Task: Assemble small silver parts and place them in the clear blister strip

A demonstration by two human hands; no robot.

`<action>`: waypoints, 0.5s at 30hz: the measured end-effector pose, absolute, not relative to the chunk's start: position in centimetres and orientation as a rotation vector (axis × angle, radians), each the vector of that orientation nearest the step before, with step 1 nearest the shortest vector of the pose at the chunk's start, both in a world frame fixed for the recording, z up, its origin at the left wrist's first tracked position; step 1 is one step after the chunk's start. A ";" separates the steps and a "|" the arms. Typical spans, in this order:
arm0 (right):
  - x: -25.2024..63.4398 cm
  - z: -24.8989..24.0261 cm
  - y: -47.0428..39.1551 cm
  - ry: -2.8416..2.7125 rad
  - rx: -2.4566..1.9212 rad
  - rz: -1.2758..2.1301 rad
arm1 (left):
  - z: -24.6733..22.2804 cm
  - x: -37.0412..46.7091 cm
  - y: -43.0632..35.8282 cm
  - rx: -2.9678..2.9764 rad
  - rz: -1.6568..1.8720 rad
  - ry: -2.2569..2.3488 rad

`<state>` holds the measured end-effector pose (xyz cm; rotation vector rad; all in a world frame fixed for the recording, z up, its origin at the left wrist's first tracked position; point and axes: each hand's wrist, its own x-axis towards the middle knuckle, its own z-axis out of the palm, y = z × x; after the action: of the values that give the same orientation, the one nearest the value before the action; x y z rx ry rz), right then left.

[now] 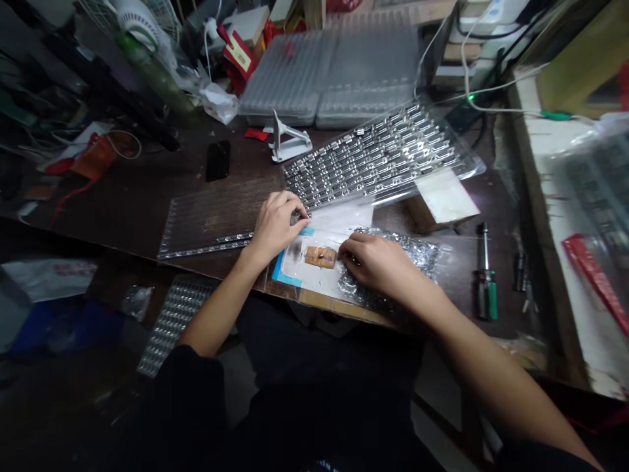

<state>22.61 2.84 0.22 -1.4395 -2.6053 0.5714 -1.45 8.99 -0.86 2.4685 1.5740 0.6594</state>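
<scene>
In the middle of the frame, the left hand (279,224) curls its fingers narrowly at the lower-left corner of a clear tray (476,165) of metal parts (363,162), while the right hand (376,260) bunches its own beside a small orange-brown block (321,256); whether either holds anything, I cannot tell. The metal parts look light, stiff and slippery, probably best pinched by their edges. The dark worktop (253,160) is cluttered and the room dim, with a fan (136,25) upper left.
</scene>
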 end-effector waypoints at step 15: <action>22.8 -0.2 3.1 -2.586 -1.431 0.608 | -1.2 -1.5 4.3 1.350 0.905 1.147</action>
<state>22.82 3.15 -0.24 -1.4305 -2.5859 0.6080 -1.46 4.34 -1.23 1.3505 1.1471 0.9051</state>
